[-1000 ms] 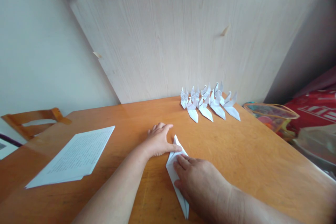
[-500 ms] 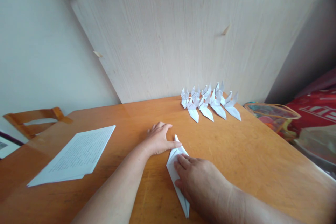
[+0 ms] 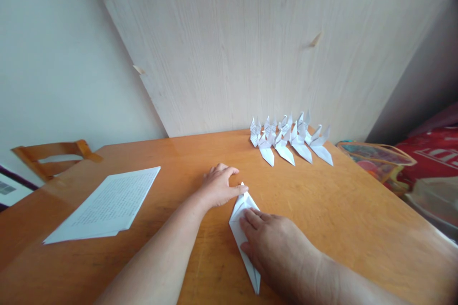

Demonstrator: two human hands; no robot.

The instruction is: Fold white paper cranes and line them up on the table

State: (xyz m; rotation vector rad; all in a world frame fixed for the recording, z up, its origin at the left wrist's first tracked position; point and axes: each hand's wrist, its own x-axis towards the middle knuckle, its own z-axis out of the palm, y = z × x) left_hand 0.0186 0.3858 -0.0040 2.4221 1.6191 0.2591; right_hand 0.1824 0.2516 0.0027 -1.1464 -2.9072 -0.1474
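A long, narrow piece of folded white paper (image 3: 239,234) lies on the wooden table, one pointed end away from me and the other toward me. My left hand (image 3: 222,186) is open beside its far end, the thumb touching the paper near the tip and the other fingers apart over the tabletop. Across the paper's right side rests my right hand (image 3: 274,243), fingers laid flat and pressing on its middle. Part of the paper is hidden under that hand.
Several folded paper cranes (image 3: 285,148) stand in two rows at the table's far right. A stack of written sheets (image 3: 107,205) lies to the left, near a wooden chair (image 3: 59,155). Past the right edge are a mesh basket (image 3: 375,152) and a red bag (image 3: 434,150).
The view has shifted slightly, so the scene sits a little further right. Against the paper, my left thumb lies slightly nearer the far tip; my right hand stays pressed on it.
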